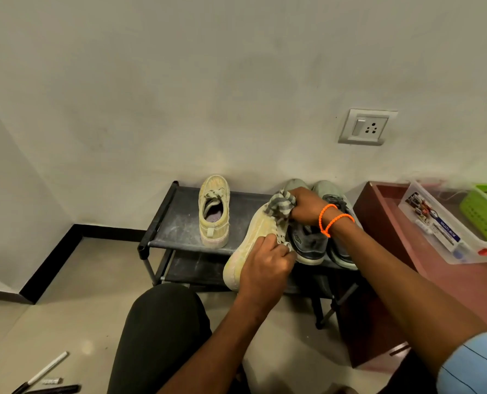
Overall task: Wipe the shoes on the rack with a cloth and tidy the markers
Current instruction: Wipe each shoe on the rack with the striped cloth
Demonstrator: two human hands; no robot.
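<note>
A single wide-angle view from the person's head looks forward and down, close over both forearms, facing the wall. It takes in the shoe rack, floor and table.

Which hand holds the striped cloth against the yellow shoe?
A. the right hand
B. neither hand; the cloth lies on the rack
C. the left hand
A: the right hand, with orange bands at its wrist, grips the striped cloth on the yellow shoe, which the left hand holds.
</note>
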